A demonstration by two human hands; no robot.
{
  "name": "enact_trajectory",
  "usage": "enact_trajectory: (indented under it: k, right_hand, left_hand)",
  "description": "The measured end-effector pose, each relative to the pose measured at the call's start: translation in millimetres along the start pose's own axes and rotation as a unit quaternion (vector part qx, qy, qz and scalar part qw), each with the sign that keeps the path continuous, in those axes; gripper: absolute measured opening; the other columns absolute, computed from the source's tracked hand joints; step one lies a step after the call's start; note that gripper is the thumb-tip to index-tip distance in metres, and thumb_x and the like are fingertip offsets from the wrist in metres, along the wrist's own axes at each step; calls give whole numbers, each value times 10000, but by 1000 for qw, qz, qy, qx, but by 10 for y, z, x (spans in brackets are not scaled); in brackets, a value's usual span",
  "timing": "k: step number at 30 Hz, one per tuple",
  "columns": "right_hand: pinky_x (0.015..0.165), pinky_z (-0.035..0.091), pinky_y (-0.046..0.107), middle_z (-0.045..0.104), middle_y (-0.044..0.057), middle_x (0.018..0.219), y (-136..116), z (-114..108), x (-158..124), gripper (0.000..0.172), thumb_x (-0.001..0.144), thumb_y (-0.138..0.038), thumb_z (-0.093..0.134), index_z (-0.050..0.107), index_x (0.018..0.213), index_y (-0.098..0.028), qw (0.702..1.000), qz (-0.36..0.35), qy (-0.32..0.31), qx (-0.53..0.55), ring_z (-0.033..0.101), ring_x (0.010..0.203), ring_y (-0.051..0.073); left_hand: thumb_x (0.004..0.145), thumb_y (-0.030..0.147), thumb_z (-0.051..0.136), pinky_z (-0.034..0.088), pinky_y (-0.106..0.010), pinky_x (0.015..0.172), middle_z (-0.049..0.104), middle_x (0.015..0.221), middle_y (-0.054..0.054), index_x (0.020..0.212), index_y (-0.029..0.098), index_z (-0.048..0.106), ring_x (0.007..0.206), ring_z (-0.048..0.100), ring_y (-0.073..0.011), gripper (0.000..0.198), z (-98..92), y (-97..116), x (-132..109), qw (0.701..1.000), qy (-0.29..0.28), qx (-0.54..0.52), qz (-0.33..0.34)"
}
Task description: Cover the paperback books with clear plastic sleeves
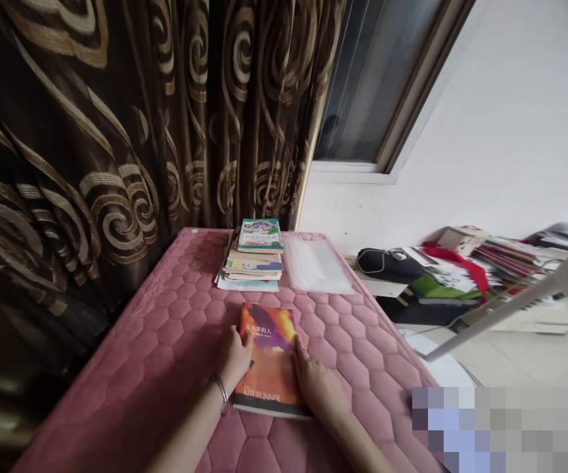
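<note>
Your left hand (234, 360) and right hand (317, 386) hold the book (270, 364) by its two long sides. I can't tell if it touches the pink bed (165, 351). Bed shows past both hands. A strip of bed parts its top edge from the pile (259, 259); plastic sheets (317, 264) lie near the bed's right edge.

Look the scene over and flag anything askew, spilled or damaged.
The stacked books on the pink quilted surface sit unevenly, their edges out of line. At right, a red strip lies across a jumbled pile. The book between left hand and right hand shows no visible damage; nothing looks spilled.
</note>
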State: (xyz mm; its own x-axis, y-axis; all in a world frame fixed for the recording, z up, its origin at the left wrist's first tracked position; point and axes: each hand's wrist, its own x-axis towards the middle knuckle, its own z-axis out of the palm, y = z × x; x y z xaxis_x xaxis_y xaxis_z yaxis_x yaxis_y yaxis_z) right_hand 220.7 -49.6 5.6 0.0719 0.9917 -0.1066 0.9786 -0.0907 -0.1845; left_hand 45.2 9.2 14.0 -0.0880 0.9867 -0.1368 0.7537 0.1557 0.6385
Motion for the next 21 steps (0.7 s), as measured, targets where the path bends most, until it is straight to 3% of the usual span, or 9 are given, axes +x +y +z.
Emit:
enact_trajectory:
  k: [3,6,9,12,15,18,21]
  right_hand:
    - [561,533,325,712,183,888,17,46,2,503,955,-226,223,344,1424,-89,1000,-1,10,16,707,714,243]
    - [572,534,321,682,195,987,54,127,11,494,949,-230,212,407,1379,-86,996,-19,67,52,698,751,238]
    - [686,543,328,640,176,1028,107,183,36,434,940,-233,229,569,1182,-115,981,-67,155,98,669,836,229]
    - [772,527,324,631,116,902,149,187,51,366,942,-266,261,616,966,-179,963,-92,187,169,641,828,212]
    - [833,507,326,639,101,924,159,155,48,351,943,-337,284,605,941,-197,948,-73,161,263,632,885,210]
    - [893,482,329,665,93,1020,164,110,63,391,926,-428,322,587,1092,-194,923,-67,102,364,615,1005,223]
    - [848,500,351,697,82,974,192,40,108,520,857,-539,423,565,1184,-161,897,-29,42,439,627,977,255]
  left_hand:
    - [900,390,425,438,-278,677,679,927,-171,974,129,541,854,662,-246,295,95,-102,-7,999,5,-41,25]
    - [881,448,412,463,-315,759,665,996,-172,1011,142,536,928,644,-261,355,210,-227,-16,989,34,-125,73]
    - [853,465,429,458,-343,873,622,1149,-179,1149,134,496,1067,598,-259,449,260,-299,-47,974,57,-204,79]
    - [842,473,443,435,-361,939,574,1237,-198,1236,107,451,1161,546,-265,537,260,-318,-89,966,63,-239,83]
    - [834,485,466,424,-377,964,574,1245,-196,1230,107,465,1174,536,-274,547,236,-312,-109,957,62,-267,94]
    - [822,500,488,441,-377,943,604,1208,-180,1180,125,503,1135,562,-277,519,181,-279,-103,946,50,-309,86]
    - [820,527,480,466,-365,891,636,1135,-172,1119,126,532,1056,601,-274,503,116,-224,-84,937,27,-337,85]
